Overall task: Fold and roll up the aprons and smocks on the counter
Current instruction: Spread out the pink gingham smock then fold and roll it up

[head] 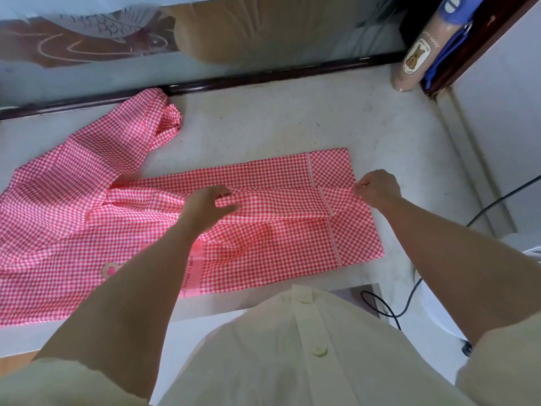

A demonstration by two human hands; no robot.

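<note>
The pink checked smock (pixel 263 250) lies spread on the pale worktop (pixel 278 121). Its left part runs out of view, and a sleeve is bunched at the far edge. The left forearm reaches across it and hides part of a bear patch. The left hand (pixel 205 206) is curled, gripping a lengthwise fold at mid-cloth, its fingertips tucked under the fabric. The right hand (pixel 379 187) pinches the same fold at the hem end. A rolled bundle (pixel 415 54) stands in the far right corner, its label too small to read.
</note>
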